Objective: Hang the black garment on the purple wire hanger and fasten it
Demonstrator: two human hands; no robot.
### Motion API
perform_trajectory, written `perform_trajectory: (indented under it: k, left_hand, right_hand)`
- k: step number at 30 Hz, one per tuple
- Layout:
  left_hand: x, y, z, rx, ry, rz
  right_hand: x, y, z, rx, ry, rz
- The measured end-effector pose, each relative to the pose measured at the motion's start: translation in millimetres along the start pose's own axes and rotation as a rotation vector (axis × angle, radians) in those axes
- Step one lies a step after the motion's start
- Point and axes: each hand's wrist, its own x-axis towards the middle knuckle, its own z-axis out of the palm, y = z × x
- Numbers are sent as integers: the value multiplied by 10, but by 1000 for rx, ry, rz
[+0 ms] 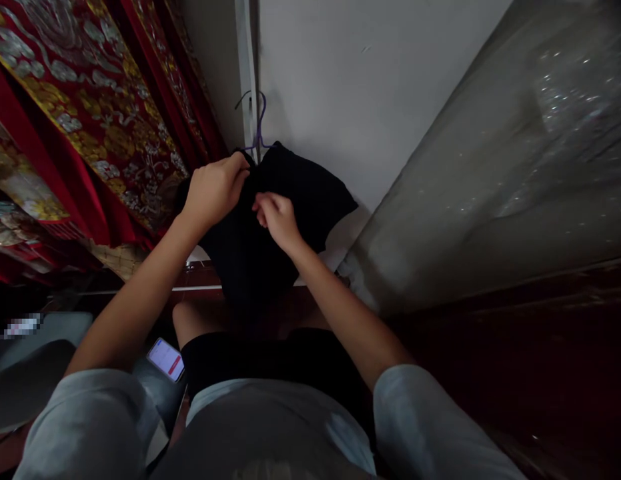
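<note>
A black shirt (305,187) hangs from a purple clothes hanger (261,123), with the hanger's hook up by a narrow white upright strip. At the shirt's neckline, on the left, my left hand (215,187) is closed, its fingertips pinching the dark cloth. Lower and to the right, my right hand (277,217) is closed with fingers curled in front of the shirt's chest. What its fingertips hold, if anything, is too dark to make out. The lower part of the shirt falls in shadow above my knees.
Red embroidered drapes (105,107) with gold and silver patterns hang at the left. A plastic-wrapped bulk (490,167) leans at the right against the pale wall (370,73). A lit phone (166,360) lies beside my left leg, near a grey stool (65,330).
</note>
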Motion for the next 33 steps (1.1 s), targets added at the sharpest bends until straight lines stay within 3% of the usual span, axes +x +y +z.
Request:
perform_trajectory:
  k: [5,8,11,15,18,21,23,25,28,31,33]
  left_hand:
    - [-126,103,162,-64,-15,20]
    - [-139,151,248,-123,7,41]
    - [-133,157,324,-145,12,55]
    - [-145,114,446,-171,0,56]
    - [-189,162,497,-182,18,16]
    - [-239,308,411,-169,68,-21]
    - [-243,343,259,-177,166,-23]
    - [-221,209,82,-208,354,-42]
    - [-219,-331,-30,-321,641,-232]
    - [-433,-907,252,-669,782,-718]
    - [-730,-1064,617,-714,725,-785]
  right_hand:
    - [104,-400,-103,46,-56,-17]
    - [55,-477,-148,21,-59,-20]
    - [-12,-435,-199,-15,-24,12]
    - [-49,-377,-263,-2,-77,53]
    - [-17,-364,-307,12,-87,15]
    - [69,-248,-352,-50,-99,-84]
    - [109,-60,-372,-141,-88,-139]
    - [84,191,-380,-222,-77,-137]
    - [-96,522,-372,-222,-111,-32]
    - [-315,648,-340,-146,-165,64]
    - [-391,651,-310,-118,-183,83]
